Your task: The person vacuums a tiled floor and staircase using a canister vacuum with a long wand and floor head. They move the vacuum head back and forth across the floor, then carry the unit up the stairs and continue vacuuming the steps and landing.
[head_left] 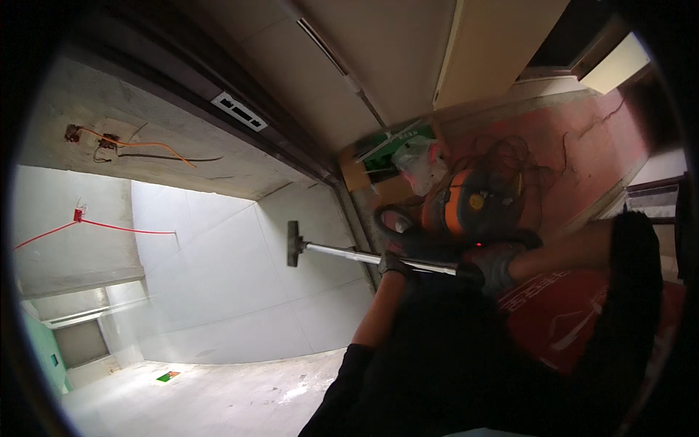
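Note:
A vacuum cleaner wand (342,253), a silver metal tube, stretches across the middle of the view. Its dark floor head (293,244) points left, against the pale grey tiled surface. My left hand (394,264), in a dark grey glove, is closed round the middle of the tube. Farther right, my right hand (496,265), also gloved, grips the black handle end; its fingers are partly in shadow. An orange and black canister vacuum (466,202) stands just beyond my hands, with a black hose (387,224) looping beside it. A small red light shows near my right hand.
A dark door frame (273,131) runs diagonally past the wand. Beyond the canister are a clear plastic bag (421,166), a green-and-brown box (386,155), tangled cable (520,156) and a leaning pole (324,47). Loose wires (156,144) poke from the wall. A red printed sheet (553,313) lies at right.

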`<state>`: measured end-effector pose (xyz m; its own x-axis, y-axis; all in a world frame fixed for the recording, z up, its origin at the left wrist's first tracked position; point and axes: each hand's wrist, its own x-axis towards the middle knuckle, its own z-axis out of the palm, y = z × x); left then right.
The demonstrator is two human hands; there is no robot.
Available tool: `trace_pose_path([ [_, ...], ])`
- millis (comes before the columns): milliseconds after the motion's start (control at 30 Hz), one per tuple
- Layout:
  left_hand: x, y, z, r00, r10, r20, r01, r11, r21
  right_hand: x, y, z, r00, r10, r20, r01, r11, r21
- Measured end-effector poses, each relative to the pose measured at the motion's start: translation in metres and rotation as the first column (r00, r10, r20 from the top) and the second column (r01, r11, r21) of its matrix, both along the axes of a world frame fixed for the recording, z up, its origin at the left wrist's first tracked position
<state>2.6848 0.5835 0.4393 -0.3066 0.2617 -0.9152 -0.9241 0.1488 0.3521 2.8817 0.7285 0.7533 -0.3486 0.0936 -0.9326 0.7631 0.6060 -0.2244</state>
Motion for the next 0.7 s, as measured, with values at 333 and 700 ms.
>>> trace_pose_path([
  [333, -0.208, -0.124, 0.141, 0.767, 0.57, -0.297, -0.32, 0.739, 0.593, -0.153, -0.026, -0.03, 0.965, -0.152, 0.212, 0.261, 0.533, -0.805],
  [700, -0.29, -0.165, 0.352, 0.115, 0.722, -0.682, -0.18, 0.691, 0.7, -0.268, -0.03, -0.027, 0.486, 0.015, -0.874, -0.424, 0.878, -0.221],
])
